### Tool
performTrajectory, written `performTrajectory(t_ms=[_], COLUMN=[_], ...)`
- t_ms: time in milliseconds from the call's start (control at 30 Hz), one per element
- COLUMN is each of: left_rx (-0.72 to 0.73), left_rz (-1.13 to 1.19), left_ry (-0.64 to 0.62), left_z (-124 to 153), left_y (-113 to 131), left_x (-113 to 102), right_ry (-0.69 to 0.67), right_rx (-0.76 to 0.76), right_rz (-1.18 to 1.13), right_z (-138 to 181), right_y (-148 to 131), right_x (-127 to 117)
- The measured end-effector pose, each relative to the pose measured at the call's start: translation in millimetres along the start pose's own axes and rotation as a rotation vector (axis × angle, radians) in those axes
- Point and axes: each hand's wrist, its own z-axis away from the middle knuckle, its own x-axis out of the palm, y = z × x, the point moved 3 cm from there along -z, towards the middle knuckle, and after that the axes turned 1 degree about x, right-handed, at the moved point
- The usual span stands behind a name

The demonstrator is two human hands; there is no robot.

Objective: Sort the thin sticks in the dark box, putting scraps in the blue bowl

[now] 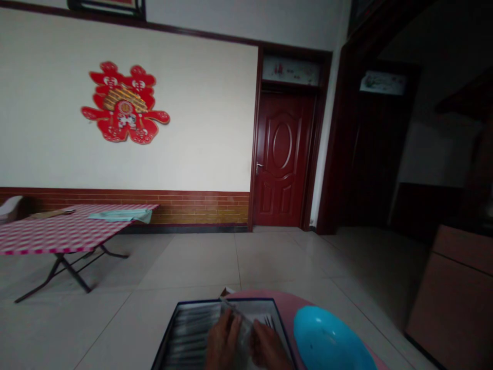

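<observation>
The left hand (222, 343) and the right hand (267, 350) were close together at the bottom of the view, their fingers (231, 319) curled narrowly around a clear plastic packet (239, 324). The packet was held just above an open box (185, 336) with a dark blue rim, which was lined with rows of silvery cutlery; a fork (268, 321) showed near the right hand. The box sat on a round pink bench (308, 304), beside a turquoise plastic basin (327, 341). Farther off stood a folding bench (57, 237) with a red-and-white checked cloth, carrying a folded pale green cloth (123, 215). A red door (283, 159) stood shut beyond.
</observation>
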Motion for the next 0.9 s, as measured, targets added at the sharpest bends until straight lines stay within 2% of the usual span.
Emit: performTrajectory(t_ms=[100, 267, 367, 467, 567, 633, 700, 767, 833, 900], left_rx=[-0.145, -0.257, -0.149, 0.111, 0.384, 0.482, 0.521, 0.55, 0.576, 0.576], left_rz=[0.217, 0.36, 0.2, -0.068, -0.319, -0.458, -0.553, -0.588, -0.586, -0.586], left_ry=[-0.013, 0.063, 0.093, 0.107, 0.057, 0.0, -0.039, -0.057, -0.068, -0.078], left_z=[-6.0, -7.9, -5.8, -1.6, 4.7, 8.1, 10.0, 11.2, 12.4, 13.2], left_y=[-4.9, -16.3, -24.6, -25.5, -19.0, -14.6, -11.7, -10.2, -10.3, -11.9], left_x=[-4.3, -4.1, -4.6, -5.3, -0.7, 3.9, 7.5, 9.5, 10.6, 11.2], right_ry=[-0.12, -0.228, -0.206, -0.107, -0.016, 0.086, 0.223, 0.432, 0.52, 0.56], right_rx=[0.048, -0.019, -0.028, -0.057, -0.12, -0.176, -0.226, -0.22, -0.191, -0.164], right_rz=[-0.026, 0.244, 0.231, 0.127, 0.116, 0.201, 0.367, 0.606, 0.689, 0.746], right_z=[14.6, 37.1, 38.3, 37.5, 42.1, 45.9, 47.9, 48.1, 46.5, 45.2], right_y=[-10.7, -30.4, -36.4, -42.5, -48.2, -47.9, -42.0, -31.2, -16.8, -2.8], right_x=[8.4, 14.6, 14.8, 1.4, -33.1, -69.0, -110.7, -153.5, -186.8, -208.3])
